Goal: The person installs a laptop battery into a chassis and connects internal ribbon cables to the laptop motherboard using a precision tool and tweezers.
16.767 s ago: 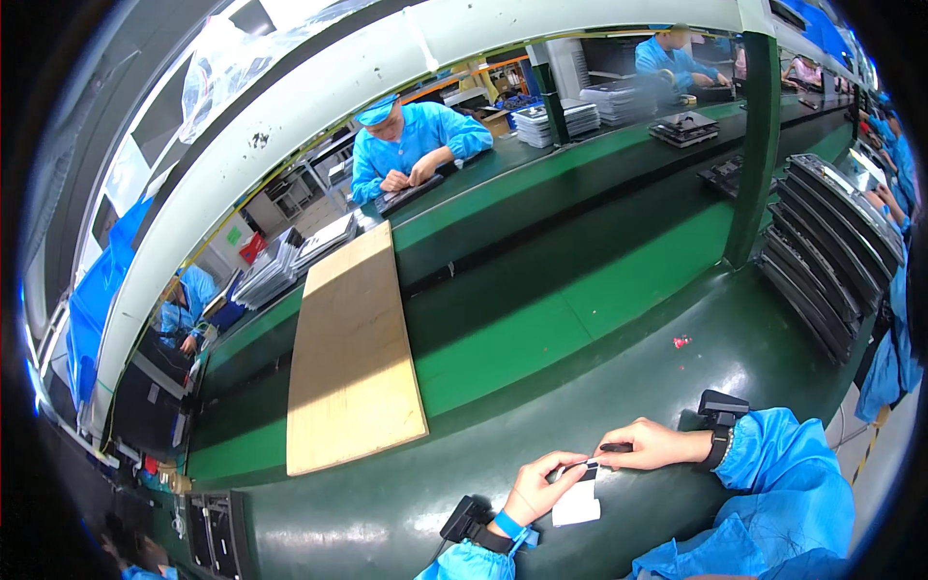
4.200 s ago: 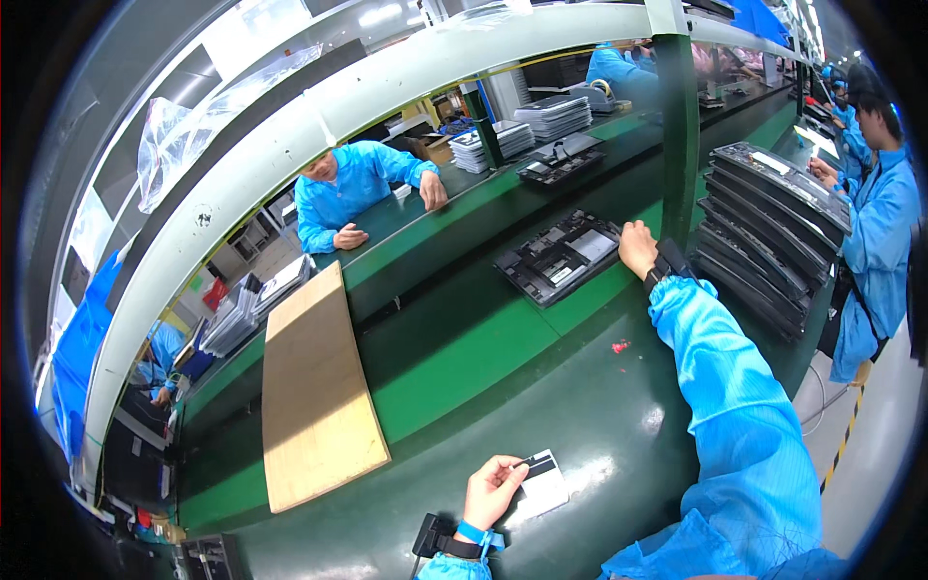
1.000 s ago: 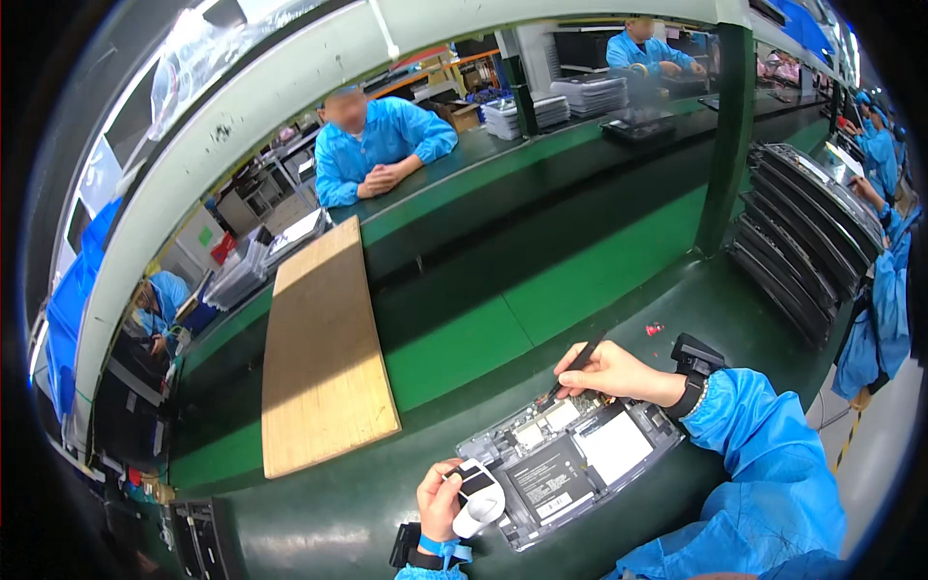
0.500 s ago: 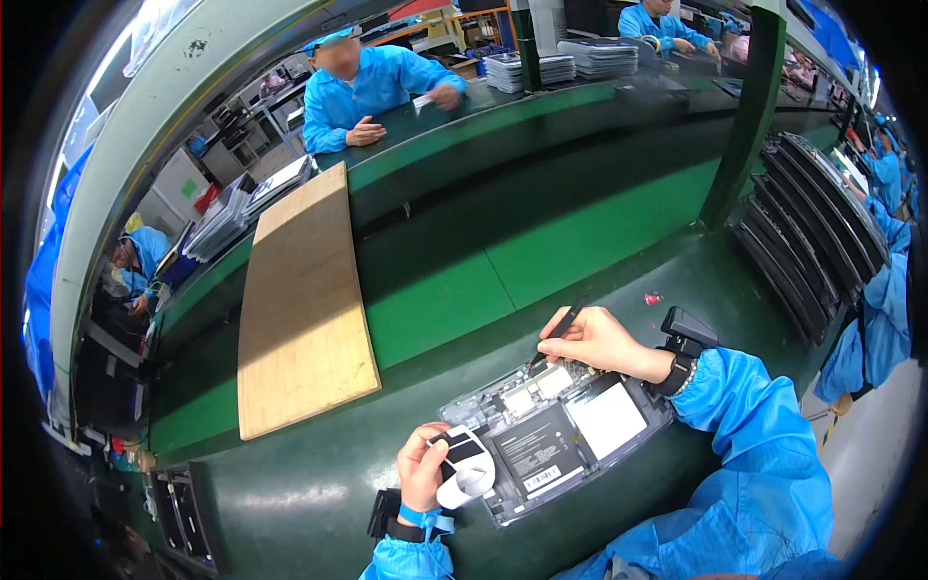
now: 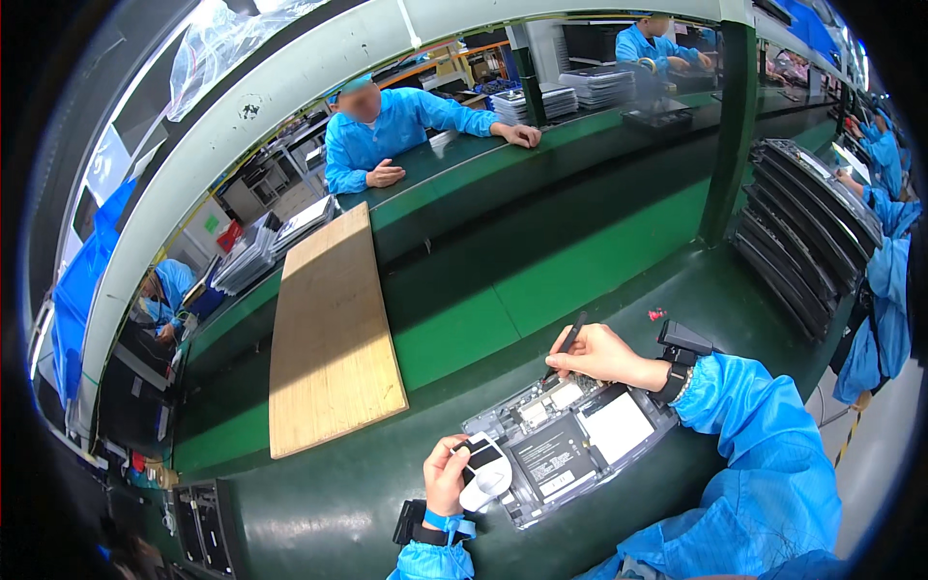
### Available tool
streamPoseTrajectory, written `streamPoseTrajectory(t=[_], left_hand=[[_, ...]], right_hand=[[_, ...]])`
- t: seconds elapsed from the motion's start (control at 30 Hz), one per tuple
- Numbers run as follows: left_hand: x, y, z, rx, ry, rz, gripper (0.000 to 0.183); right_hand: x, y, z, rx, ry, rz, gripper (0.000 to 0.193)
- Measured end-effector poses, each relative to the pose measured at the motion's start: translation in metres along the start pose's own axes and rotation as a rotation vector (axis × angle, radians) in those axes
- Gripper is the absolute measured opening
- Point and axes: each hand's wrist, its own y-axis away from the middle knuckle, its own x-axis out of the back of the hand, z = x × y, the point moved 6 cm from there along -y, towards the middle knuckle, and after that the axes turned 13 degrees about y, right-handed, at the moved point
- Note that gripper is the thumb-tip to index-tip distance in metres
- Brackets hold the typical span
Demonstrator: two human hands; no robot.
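An opened laptop base [image 5: 517,419] lies on the green bench in front of me, tilted in the picture. Its black battery [image 5: 549,456], a white rectangular panel and the circuit board along its far edge are exposed. My right hand [image 5: 611,356] pinches a slim black pen-like tool [image 5: 577,333], its tip down at the far edge of the board. At the laptop's left side, my left hand [image 5: 445,480] grips a curled white strip with dark patches [image 5: 489,481], which overlaps the laptop's corner. Whether the strip touches the laptop I cannot tell.
A wooden board [image 5: 333,338] spans the green channel beyond the bench. Black laptop parts are stacked in a rack [image 5: 807,242] at right, beside a green post [image 5: 730,145]. A small red item [image 5: 657,314] lies near my right hand. A co-worker [image 5: 406,130] sits opposite.
The whole view has shifted, so the bench scene sits lower and further right. My right hand's tool stays over the board's far edge. The co-worker opposite has stretched an arm along the ledge.
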Motion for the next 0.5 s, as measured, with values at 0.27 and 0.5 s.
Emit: streamPoseTrajectory(t=[0.27, 0.5], left_hand=[[-0.001, 0.000, 0.002, 0.045, 0.006, -0.030, 0.005], [0.000, 0.000, -0.003, 0.039, -0.001, -0.037, 0.005]], right_hand=[[0.000, 0.001, -0.011, -0.022, 0.070, -0.012, 0.013], [-0.001, -0.001, 0.002, 0.007, -0.024, -0.001, 0.016]])
